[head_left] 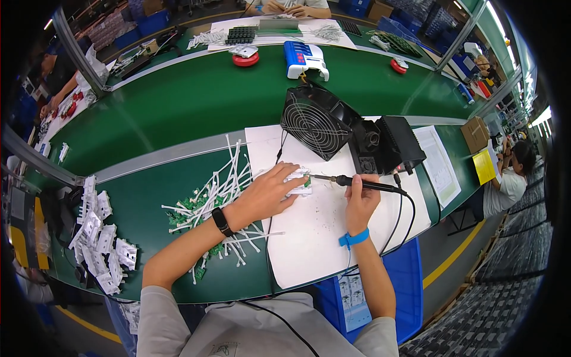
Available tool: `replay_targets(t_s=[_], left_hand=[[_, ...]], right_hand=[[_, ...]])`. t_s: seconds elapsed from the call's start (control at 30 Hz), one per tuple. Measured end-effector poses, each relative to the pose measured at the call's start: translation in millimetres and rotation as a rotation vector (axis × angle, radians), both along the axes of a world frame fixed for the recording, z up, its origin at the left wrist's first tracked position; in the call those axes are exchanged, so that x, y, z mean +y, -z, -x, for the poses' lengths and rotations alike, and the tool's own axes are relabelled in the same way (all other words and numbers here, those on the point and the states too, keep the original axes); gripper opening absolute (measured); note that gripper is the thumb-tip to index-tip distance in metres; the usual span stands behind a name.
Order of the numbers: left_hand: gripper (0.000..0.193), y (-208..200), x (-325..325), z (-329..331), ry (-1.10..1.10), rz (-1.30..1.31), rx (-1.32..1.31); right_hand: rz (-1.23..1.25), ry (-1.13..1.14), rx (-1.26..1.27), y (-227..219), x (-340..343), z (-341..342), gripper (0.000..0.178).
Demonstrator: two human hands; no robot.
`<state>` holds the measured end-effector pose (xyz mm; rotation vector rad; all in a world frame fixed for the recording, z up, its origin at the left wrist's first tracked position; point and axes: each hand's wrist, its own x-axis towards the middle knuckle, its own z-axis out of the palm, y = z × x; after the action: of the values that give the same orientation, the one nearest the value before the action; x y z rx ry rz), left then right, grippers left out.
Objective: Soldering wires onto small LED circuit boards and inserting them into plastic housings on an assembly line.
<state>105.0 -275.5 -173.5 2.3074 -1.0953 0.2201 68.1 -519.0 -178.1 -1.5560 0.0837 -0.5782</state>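
My right hand (361,205) is closed round the handle of a soldering iron (340,179), held pen-like with its tip pointing left. That tip is at a small green circuit board (307,181) on a white plastic housing (303,191). Over the housing lies my left hand (266,193), its fingers holding the part down on a white sheet (315,250). Part of the housing is hidden under the fingers. Beneath and beside my left forearm spreads a pile of white cables (229,178) with small green boards at their ends.
A black fan (315,122) and a black soldering station (399,143) stand beyond my hands. White housings (98,238) are heaped at the left. Further off run a green conveyor belt (196,101) and a co-worker's hands (291,10). A blue bin (407,279) sits below the table edge.
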Motion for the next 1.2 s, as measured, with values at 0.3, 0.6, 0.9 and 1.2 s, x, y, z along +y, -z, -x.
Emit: replay_targets(t_s=[0.3, 0.6, 0.9, 1.2], left_hand=[[0.045, -8, -1, 1, 0.022, 0.018, 0.025], [0.044, -13, 3, -2, -0.058, -0.141, -0.043], [0.047, -13, 0, -1, -0.061, -0.160, -0.052], [0.046, -18, -1, -1, -0.043, -0.118, 0.007]], right_hand=[[0.028, 0.023, 0.017, 2, -4, 3, 0.010], [-0.049, -0.005, -0.034, -4, 1, 6, 0.011], [-0.009, -0.080, -0.028, -2, 1, 5, 0.010], [-0.025, -0.082, -0.014, -2, -1, 5, 0.011]])
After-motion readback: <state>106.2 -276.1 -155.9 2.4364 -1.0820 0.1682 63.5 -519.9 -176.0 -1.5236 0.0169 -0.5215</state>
